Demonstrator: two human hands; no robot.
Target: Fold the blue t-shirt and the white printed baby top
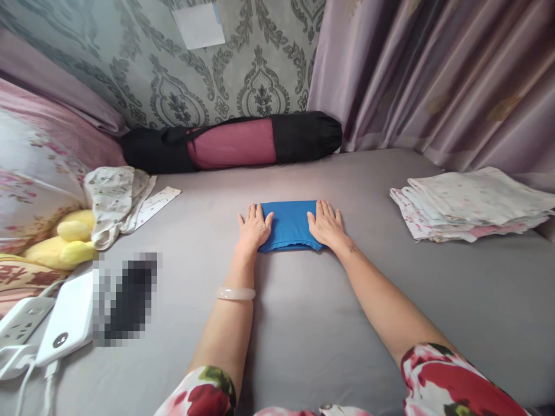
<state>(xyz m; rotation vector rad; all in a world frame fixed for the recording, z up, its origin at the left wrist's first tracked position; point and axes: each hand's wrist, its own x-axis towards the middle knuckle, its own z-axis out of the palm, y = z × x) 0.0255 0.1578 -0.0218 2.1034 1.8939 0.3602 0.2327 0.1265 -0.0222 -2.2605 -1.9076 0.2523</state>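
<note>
A folded blue cloth (289,224) lies flat on the grey bedsheet (295,312), its near edge slightly gaping and curved. My left hand (255,227) rests over its left edge, fingers stretched forward and thumb on the fabric. On the opposite edge, my right hand (328,223) lies flat in the same way, thumb on the blue fabric. Both palms face down and neither hand grips anything. Whether the cloth is a garment cannot be made out.
A stack of folded patterned cloths (472,202) sits at the right. Along the wall lies a black and maroon rolled bag (234,141). Left are a crumpled patterned cloth (117,196), a yellow plush (69,242), a white power bank (69,318), a power strip (26,320) and a blurred dark object (132,297).
</note>
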